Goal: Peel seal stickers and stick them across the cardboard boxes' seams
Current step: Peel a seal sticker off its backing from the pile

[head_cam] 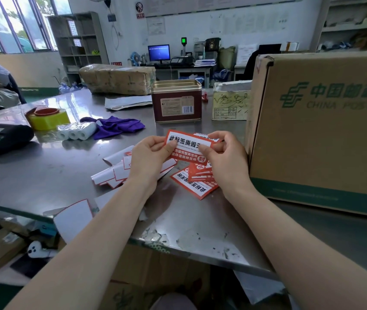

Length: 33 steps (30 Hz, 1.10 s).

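Note:
A red and white seal sticker (189,147) with black characters is held above the steel table (50,173). My left hand (149,156) pinches its left end and my right hand (225,153) pinches its right end. Under my hands lies a small stack of more red seal stickers (197,180). A large cardboard China Post box (321,128) stands on the table right beside my right hand. Several peeled white backing papers (115,173) lie to the left of my left hand.
A dark red tin (177,101) and a white foam box (231,104) stand behind my hands. A purple cloth (115,126), white paper rolls (77,130), yellow tape (48,118) and a black printer (2,138) lie to the left. A wrapped parcel (117,79) sits farther back.

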Available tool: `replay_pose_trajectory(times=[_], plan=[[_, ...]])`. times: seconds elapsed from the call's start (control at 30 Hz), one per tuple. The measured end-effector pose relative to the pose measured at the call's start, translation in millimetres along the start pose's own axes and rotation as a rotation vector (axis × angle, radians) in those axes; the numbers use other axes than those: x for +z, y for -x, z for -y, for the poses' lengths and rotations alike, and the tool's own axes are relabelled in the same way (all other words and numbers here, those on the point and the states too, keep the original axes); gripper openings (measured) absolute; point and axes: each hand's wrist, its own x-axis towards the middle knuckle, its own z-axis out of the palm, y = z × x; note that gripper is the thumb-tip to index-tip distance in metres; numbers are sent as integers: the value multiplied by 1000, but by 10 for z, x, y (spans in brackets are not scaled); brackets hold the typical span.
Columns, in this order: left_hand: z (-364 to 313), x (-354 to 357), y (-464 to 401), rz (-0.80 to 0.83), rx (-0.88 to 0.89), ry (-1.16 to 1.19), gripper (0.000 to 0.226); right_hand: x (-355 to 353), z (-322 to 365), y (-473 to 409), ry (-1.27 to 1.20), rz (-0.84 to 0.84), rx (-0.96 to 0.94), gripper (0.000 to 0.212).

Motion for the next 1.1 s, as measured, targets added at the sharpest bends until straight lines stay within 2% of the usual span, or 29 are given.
replay_pose_trajectory(times=[0.23, 0.63, 0.83, 0.97, 1.1], plan=[[-7, 3, 3, -12, -10, -2, 8, 6, -3, -3, -2, -5, 11, 21], [-51, 15, 29, -62, -25, -2, 20, -19, -18, -25, -78, 15, 56, 15], [-32, -6, 40, -38, 32, 69, 7, -10, -14, -23, -80, 6, 51, 16], [-50, 3, 54, -53, 17, 90, 20, -9, -12, -22, -53, -26, 48, 14], [-63, 4, 56, -60, -11, 82, 20, -10, -17, -22, -36, -41, 44, 12]])
